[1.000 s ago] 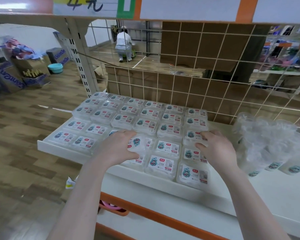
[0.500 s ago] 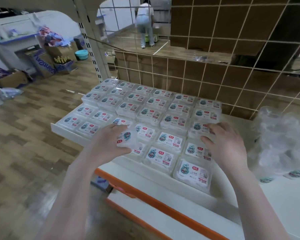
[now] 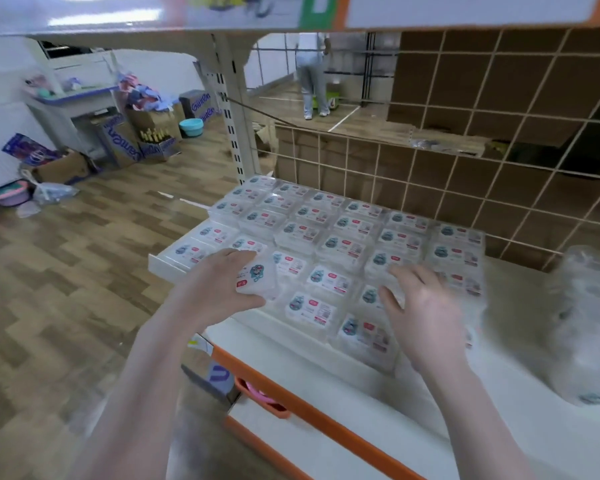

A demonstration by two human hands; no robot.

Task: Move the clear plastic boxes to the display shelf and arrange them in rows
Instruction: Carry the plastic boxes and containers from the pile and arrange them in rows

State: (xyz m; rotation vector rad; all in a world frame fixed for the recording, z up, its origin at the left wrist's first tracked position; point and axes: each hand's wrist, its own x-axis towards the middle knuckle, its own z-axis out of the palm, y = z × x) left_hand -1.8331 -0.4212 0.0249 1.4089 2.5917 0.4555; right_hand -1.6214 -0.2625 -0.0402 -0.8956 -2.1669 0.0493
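Clear plastic boxes cover the left part of your white display shelf, laid flat in rows that run from the front lip back to the wire grid panel, each with a printed label facing up. Your left hand is closed around one box at the front left of the block: the thumb presses along its near lower edge, the other fingers curl over its far upper edge, and the labelled top shows between them, tilted toward you rather than flat like its neighbours. That box sits above the front rows, just beside the boxes at the shelf's left end; whether its underside touches them is not clear. Your right hand is open, fingers spread and slightly bent, palm down over the boxes at the front right of the block. It holds nothing; the fingertips lie on or just over the tops of two adjoining boxes, and motion blur keeps you from telling which. To the right of the rows, apart from them, a heap of clear plastic wrap lies on the shelf. Below the shelf's front edge an orange trim strip runs diagonally. Beyond the shelf's left end you see wood-pattern floor with cardboard cartons stacked against the far wall, and a person stands well behind the grid.
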